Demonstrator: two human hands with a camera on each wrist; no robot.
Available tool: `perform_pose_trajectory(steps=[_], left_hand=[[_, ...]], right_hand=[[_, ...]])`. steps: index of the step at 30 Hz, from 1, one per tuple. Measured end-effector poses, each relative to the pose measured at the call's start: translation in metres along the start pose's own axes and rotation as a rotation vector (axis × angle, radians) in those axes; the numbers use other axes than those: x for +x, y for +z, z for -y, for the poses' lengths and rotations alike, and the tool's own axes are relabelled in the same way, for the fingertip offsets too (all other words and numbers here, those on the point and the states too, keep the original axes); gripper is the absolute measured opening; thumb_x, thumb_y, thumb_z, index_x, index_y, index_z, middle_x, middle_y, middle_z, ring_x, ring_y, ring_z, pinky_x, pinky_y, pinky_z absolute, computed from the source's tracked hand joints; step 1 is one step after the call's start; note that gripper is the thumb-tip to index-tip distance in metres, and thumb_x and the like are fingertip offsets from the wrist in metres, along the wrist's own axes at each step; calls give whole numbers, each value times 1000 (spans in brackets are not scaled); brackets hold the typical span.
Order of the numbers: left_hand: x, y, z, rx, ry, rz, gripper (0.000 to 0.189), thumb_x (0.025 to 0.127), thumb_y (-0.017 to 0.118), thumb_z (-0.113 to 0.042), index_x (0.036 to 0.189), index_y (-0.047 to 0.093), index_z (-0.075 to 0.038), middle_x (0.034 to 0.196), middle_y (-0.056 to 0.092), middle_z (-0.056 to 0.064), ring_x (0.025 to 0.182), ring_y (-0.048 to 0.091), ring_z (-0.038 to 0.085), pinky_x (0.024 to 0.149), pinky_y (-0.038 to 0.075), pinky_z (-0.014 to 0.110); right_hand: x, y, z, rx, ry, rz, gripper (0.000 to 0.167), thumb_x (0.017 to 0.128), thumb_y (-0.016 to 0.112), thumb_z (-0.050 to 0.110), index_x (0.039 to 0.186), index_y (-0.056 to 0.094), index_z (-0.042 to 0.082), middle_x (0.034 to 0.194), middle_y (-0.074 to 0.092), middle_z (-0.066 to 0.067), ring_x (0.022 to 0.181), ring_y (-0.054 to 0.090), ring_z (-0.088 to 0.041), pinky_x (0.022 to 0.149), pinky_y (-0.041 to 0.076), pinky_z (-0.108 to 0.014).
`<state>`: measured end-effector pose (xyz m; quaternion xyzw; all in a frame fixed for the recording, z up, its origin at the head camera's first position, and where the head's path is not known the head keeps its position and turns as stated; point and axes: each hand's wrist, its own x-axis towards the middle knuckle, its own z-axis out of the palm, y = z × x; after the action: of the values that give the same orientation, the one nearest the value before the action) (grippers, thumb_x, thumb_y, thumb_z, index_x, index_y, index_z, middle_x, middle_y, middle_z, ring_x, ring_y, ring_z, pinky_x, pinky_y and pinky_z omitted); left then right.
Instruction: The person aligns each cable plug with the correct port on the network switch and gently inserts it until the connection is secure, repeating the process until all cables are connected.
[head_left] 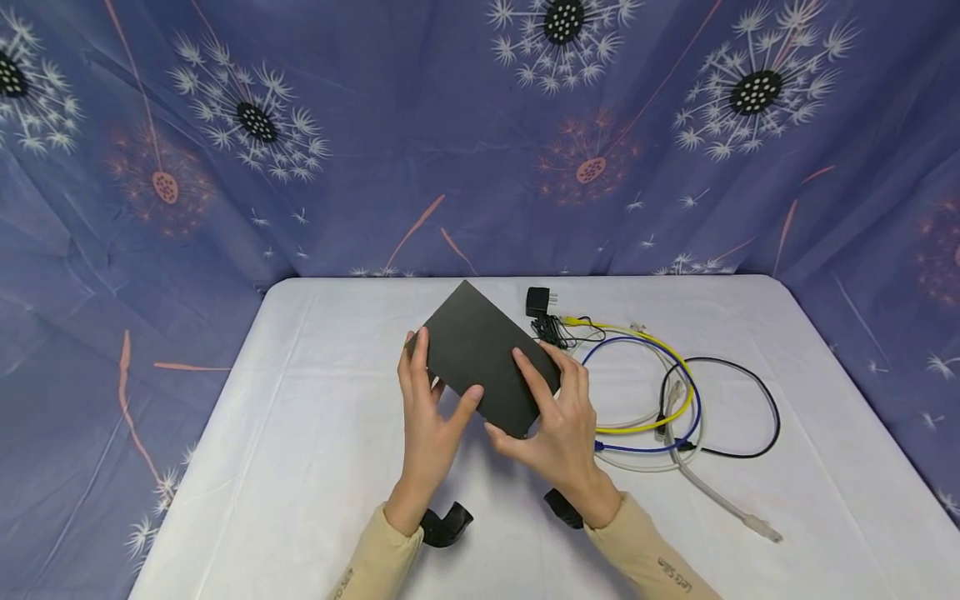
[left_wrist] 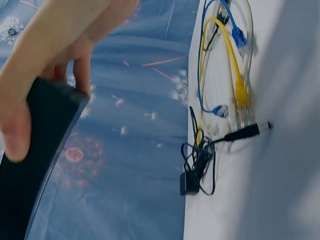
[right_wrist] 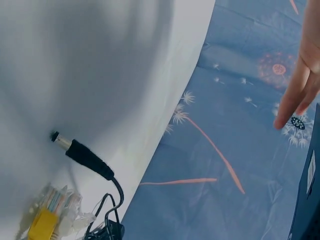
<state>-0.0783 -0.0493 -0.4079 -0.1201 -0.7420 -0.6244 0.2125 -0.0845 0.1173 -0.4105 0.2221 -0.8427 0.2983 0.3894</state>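
Note:
A flat, dark grey rectangular device (head_left: 480,354) is held tilted above the table, its broad plain face turned up. My left hand (head_left: 431,417) grips its left corner, thumb on the near edge and fingers at the far side. On the right side, my right hand (head_left: 558,417) holds it with the thumb at the near corner and fingers over the face and right edge. The left wrist view shows the device's dark side (left_wrist: 42,135) with a thumb pressed on it. A pale label (right_wrist: 311,167) shows on the device at the edge of the right wrist view.
Right of the hands lie coiled yellow (head_left: 686,400), blue (head_left: 699,408), grey (head_left: 712,492) and black (head_left: 777,417) cables. A black power adapter (head_left: 537,301) with a bundled cord and barrel plug (left_wrist: 245,132) sits near the table's back edge. Behind the white table (head_left: 322,400) hangs a blue patterned curtain (head_left: 420,150).

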Motion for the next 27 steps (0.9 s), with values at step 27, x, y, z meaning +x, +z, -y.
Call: perform_pose_trajectory(steps=[27], left_hand=[[16, 8, -23, -307, -51, 33, 73, 90, 58, 7, 151, 20, -6, 150, 19, 14, 112, 55, 38, 84, 51, 38]], right_hand=[[-11, 14, 28, -46, 98, -20, 82, 81, 56, 66, 137, 52, 6, 131, 43, -29, 107, 44, -43, 78, 43, -52]])
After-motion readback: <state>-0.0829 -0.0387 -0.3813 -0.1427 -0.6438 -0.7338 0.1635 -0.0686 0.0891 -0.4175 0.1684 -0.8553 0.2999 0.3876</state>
